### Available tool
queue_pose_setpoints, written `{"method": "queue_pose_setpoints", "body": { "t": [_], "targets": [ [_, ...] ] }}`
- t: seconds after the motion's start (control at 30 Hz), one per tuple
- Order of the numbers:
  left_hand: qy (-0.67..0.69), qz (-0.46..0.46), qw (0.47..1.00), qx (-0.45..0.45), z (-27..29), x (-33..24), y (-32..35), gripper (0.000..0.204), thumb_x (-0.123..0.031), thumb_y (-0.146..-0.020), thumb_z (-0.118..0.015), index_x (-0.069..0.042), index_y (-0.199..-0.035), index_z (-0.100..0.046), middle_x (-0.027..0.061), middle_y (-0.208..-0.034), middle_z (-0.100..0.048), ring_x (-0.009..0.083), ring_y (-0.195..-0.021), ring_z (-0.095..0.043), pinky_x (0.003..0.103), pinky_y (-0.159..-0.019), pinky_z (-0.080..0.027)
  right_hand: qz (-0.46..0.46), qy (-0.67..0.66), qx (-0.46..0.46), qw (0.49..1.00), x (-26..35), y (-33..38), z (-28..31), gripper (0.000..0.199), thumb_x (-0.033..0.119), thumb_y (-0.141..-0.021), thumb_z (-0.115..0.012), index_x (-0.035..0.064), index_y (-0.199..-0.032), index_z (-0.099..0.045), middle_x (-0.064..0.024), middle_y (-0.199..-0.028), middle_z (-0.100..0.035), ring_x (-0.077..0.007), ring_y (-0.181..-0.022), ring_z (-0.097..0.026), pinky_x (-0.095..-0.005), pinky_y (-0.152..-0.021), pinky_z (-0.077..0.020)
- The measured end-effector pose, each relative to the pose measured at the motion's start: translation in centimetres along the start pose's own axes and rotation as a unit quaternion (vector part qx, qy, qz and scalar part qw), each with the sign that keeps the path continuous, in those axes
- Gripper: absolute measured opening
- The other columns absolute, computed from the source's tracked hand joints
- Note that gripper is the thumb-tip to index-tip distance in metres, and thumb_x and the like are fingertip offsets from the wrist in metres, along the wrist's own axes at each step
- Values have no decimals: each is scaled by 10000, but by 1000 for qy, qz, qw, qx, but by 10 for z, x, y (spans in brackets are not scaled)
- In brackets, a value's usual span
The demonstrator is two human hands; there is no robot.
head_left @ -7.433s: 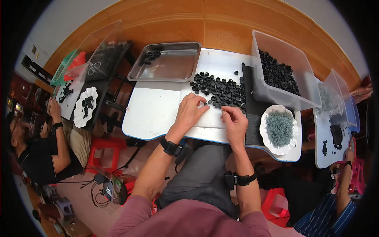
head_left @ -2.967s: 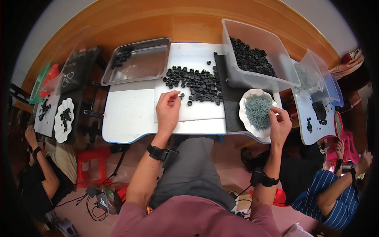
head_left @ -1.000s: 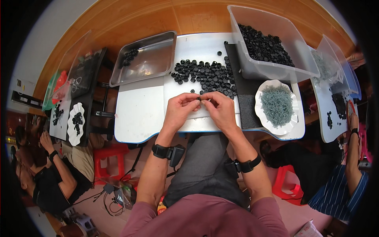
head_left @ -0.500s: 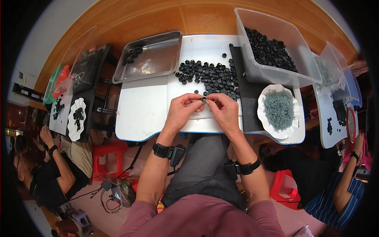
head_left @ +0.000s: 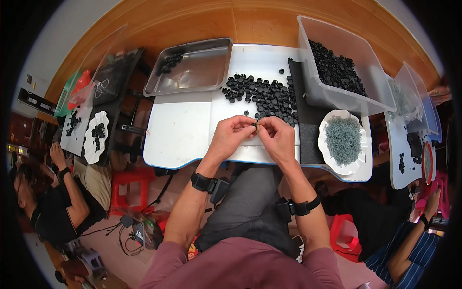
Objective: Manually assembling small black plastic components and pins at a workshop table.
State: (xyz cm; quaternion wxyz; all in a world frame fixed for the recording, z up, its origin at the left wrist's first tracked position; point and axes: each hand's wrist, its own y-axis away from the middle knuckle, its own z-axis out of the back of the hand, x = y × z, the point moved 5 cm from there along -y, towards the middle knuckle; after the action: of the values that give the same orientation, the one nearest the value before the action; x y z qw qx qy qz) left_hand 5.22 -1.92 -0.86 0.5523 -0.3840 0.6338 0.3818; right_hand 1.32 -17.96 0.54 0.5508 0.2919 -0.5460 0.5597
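My left hand [head_left: 234, 135] and my right hand [head_left: 277, 138] meet over the near edge of the white table [head_left: 178, 130]. Their thumbs and fingertips pinch together on a small black part [head_left: 255, 124], mostly hidden by the fingers. Just beyond the fingers lies a spread of black round knob-like pieces [head_left: 272, 96]. One loose black piece [head_left: 246, 113] sits apart, close to my left fingers. To the right of my right hand, a white scalloped plate [head_left: 343, 169] holds a heap of thin grey-green pieces [head_left: 343, 139].
A metal tray [head_left: 204, 67] with a few black pieces stands at the back left. At the back right, a clear plastic bin [head_left: 327, 96] full of black pieces rests on a dark mat [head_left: 310, 139]. Co-workers sit at tables on both sides; red stools [head_left: 130, 185] stand below.
The view has shifted slightly, so the table appears a little further right and lower. Both hands stay together at the small black part, with the fingers slightly repositioned.
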Motion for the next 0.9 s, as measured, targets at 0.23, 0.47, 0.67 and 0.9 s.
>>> {"method": "queue_pose_setpoints", "body": {
  "t": [0.23, 0.47, 0.67, 0.9],
  "targets": [
    [43, -2, 999, -18, 0, -6, 2, 203, -22, -968, -673, 45, -1157, -641, 92, -1030, -731, 120, -919, -697, 253, -823, -575, -31, -82, -18, 996, -5, 1, 2, 106, 42, -858, -753, -5, -952, -741, -56, -833, -707, -84, -631, -609, -237, -566, -481],
    [30, -13, 999, -25, -5, -2, 2, 191, -28, -959, -688, 27, -1136, -642, 70, -1011, -727, 88, -891, -671, 223, -777, -545, 37, -59, -18, 997, 4, -1, 6, 119, 1, -847, -753, 18, -964, -754, -39, -876, -678, -82, -662, -593, -237, -592, -472],
    [9, -23, 999, -21, 0, -2, 1, 189, -44, -927, -734, 29, -1089, -670, 52, -979, -721, 79, -868, -662, 216, -762, -538, 60, -53, -12, 997, 6, 0, 6, 125, -14, -849, -740, 22, -967, -759, -56, -912, -696, -102, -716, -623, -237, -613, -483],
    [24, 1, 1000, -6, -2, -7, 2, 211, -74, -953, -714, 29, -1129, -657, 54, -993, -728, 80, -881, -670, 233, -765, -546, 67, -49, 6, 996, 11, -1, 2, 201, -39, -835, -714, 31, -1019, -756, -59, -950, -709, -112, -708, -629, -243, -598, -487]
  ]
}}
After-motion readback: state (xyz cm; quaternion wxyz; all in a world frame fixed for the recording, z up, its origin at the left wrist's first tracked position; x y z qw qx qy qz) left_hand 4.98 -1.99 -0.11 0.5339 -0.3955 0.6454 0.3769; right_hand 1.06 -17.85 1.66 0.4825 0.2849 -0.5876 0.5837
